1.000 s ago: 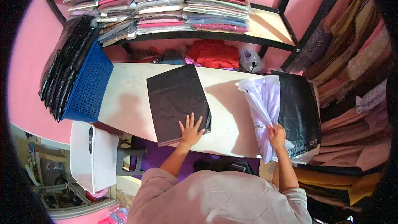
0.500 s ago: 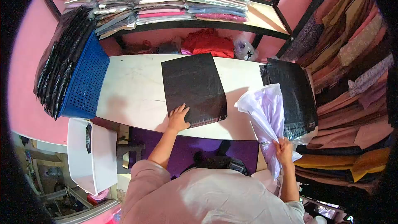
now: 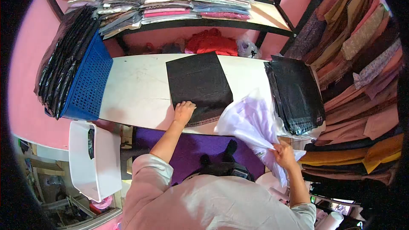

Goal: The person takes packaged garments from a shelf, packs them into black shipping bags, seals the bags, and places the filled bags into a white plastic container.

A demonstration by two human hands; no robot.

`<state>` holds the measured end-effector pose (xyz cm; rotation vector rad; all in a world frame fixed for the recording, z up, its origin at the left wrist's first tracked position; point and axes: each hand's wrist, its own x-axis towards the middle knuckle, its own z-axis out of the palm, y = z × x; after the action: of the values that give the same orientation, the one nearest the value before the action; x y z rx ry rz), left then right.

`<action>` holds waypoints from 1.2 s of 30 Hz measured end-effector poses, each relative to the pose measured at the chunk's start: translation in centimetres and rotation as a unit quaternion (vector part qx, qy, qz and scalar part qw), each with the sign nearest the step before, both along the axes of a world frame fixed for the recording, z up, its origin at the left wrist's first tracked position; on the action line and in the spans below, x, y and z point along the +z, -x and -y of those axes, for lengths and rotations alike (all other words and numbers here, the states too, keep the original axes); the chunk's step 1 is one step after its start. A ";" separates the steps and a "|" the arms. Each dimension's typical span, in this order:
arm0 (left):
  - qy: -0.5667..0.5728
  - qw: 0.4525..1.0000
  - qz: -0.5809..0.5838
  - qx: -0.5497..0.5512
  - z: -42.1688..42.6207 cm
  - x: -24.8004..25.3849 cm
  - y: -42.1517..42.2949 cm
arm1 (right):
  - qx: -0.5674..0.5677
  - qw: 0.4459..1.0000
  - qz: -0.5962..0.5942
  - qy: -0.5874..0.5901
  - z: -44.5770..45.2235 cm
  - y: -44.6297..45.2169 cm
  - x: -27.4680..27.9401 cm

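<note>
Grasping a pale lilac bundle [image 3: 247, 121], the right hand [image 3: 284, 155] is closed around its gathered middle, right of the frame's centre. Above that fist the bundle fans out at the front edge of the desk [image 3: 132, 85]; its tail hangs below. The left hand [image 3: 184, 113] lies on the lower left edge of a flat black bag [image 3: 198, 79] at the centre of the frame, fingers bent; whether they pinch it or only press, I cannot tell. Right of the bundle sits a stack of black bags [image 3: 298, 96]. At left, a blue basket [image 3: 87, 81] holds upright black packets [image 3: 64, 59], with a white bin [image 3: 96, 162] below it. Folded clothes [image 3: 166, 0] in clear plastic fill a shelf [image 3: 213, 26] across the top, red cloth [image 3: 213, 42] lies under it, and hanging clothes [image 3: 349, 81] line the right side.
</note>
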<state>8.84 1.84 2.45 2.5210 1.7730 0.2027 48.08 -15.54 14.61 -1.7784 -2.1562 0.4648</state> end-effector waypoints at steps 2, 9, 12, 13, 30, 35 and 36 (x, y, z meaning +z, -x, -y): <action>-0.082 0.996 0.040 0.014 0.0 1.1 -0.2 | 0.121 0.992 -0.020 0.014 -0.5 0.7 -1.2; -0.116 0.981 0.158 0.012 -1.0 3.3 -0.2 | 0.292 0.952 -0.074 0.058 -3.8 6.5 -3.0; -0.110 0.978 0.177 0.007 -0.5 4.2 -0.2 | 0.313 0.939 -0.112 0.089 -5.1 7.9 -4.0; -0.115 0.977 0.179 -0.017 -0.3 4.4 0.0 | 0.296 0.941 -0.113 0.117 -5.3 8.2 -4.0; -0.059 0.957 0.269 0.086 2.9 1.9 1.1 | 0.073 0.997 0.000 0.015 -5.8 10.2 -6.0; -0.027 0.928 0.352 0.118 3.7 2.6 0.7 | 0.062 0.997 0.038 0.015 -6.3 11.2 -5.5; -0.038 0.921 0.368 0.123 3.7 2.8 0.7 | 0.056 0.998 0.038 0.013 -6.3 11.4 -5.4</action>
<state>8.11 -1.86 5.27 1.8433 1.7265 1.0802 36.69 -9.21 9.24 -1.7212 -2.3221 0.4596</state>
